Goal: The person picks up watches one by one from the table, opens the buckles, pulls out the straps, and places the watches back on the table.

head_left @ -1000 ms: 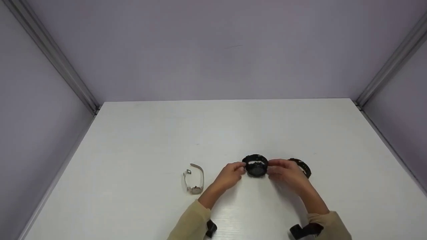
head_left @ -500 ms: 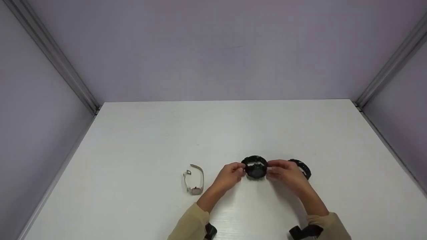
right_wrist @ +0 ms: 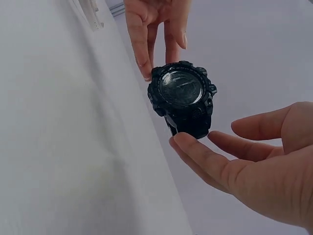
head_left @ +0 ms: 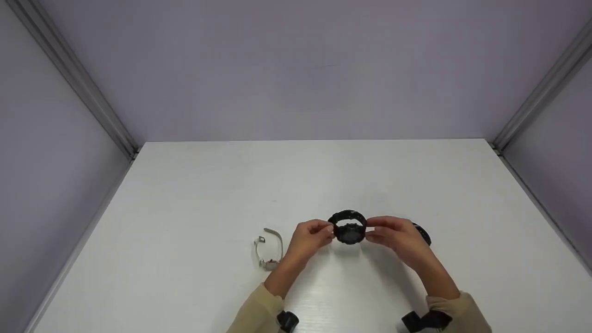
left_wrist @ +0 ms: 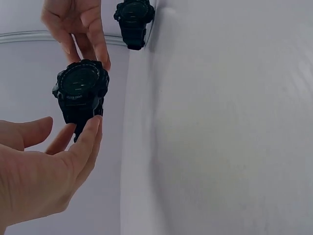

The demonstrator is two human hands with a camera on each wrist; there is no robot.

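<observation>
Furthest left of the black watch, a pale metal-band watch [head_left: 268,252] lies on its side on the white table [head_left: 185,194], just beside the person's left wrist. Next comes the left hand [head_left: 309,239], whose fingertips pinch the left side of the black watch [head_left: 348,230] – the wrist view shows a finger pressed to the strap just below the case. The black watch itself is held up above the table, near its front middle, dial toward the person and its strap closed into a loop behind the case. To its right, the right hand [head_left: 392,238] pinches the opposite side with its fingertips [right_wrist: 183,142], the other fingers relaxed and loosely spread. Beyond that hand, a second black watch [head_left: 423,233] rests on the table, partly hidden by the knuckles. The held watch looks chunky and fairly light, with a stiff ridged case and a pliant rubbery strap; the case edges probably offer the surest hold, while the glass face is best left untouched – it would smudge or scratch.
</observation>
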